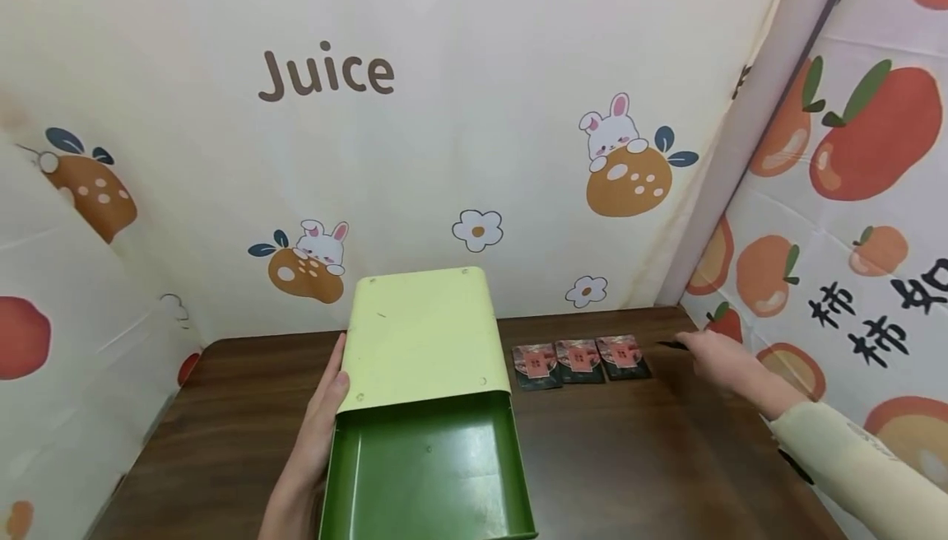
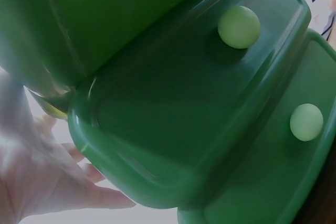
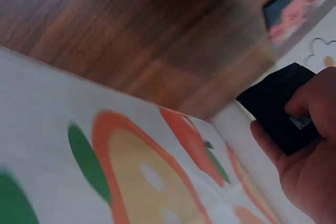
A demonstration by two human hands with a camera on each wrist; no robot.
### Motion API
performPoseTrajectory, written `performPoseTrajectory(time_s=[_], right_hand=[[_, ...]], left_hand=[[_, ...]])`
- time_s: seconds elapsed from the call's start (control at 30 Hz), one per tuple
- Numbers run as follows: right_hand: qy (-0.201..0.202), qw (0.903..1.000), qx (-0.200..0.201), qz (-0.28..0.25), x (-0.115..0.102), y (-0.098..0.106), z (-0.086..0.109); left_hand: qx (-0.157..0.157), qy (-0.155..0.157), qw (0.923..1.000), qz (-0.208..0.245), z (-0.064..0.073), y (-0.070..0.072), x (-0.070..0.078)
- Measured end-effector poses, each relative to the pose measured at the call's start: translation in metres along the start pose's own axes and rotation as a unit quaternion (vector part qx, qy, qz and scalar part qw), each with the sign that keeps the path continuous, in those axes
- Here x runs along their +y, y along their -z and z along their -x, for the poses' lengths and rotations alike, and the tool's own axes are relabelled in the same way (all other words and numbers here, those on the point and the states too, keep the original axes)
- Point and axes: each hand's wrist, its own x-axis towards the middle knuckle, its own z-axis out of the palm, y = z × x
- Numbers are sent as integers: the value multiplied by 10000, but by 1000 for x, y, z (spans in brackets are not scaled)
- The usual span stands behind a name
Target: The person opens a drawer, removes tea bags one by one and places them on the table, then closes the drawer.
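A small drawer box with a pale yellow-green top (image 1: pixel 422 338) stands on the table, its dark green drawer (image 1: pixel 429 462) pulled out toward me. My left hand (image 1: pixel 314 433) rests along the box's left side with fairly straight fingers. In the left wrist view, light green round knobs (image 2: pixel 239 27) show on two green drawer fronts. Off to the right, my right hand (image 1: pixel 722 359) pinches a flat dark packet (image 3: pixel 278 108) between thumb and fingers, above the table. Three pink-and-dark packets (image 1: pixel 580 360) lie in a row between the box and that hand.
The brown wooden table (image 1: pixel 629 458) meets a printed cloth wall (image 1: pixel 422 153) at the back. Another cloth with orange fruit prints (image 1: pixel 874 219) stands close beside my right arm. White cloth (image 1: pixel 67 408) hangs along the left side.
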Motion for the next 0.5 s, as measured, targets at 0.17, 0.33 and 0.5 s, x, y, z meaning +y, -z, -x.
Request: performPoseTrajectory(time_s=[0.17, 0.33, 0.5], right_hand=[[-98, 9998, 143, -50, 13, -28, -6], [-150, 9996, 232, 3, 16, -39, -18], [-74, 9990, 442, -21, 20, -53, -21]], left_hand=[[71, 81, 9999, -89, 0, -3, -1], [181, 87, 9998, -79, 1, -4, 0], [202, 55, 9996, -164, 2, -4, 0]])
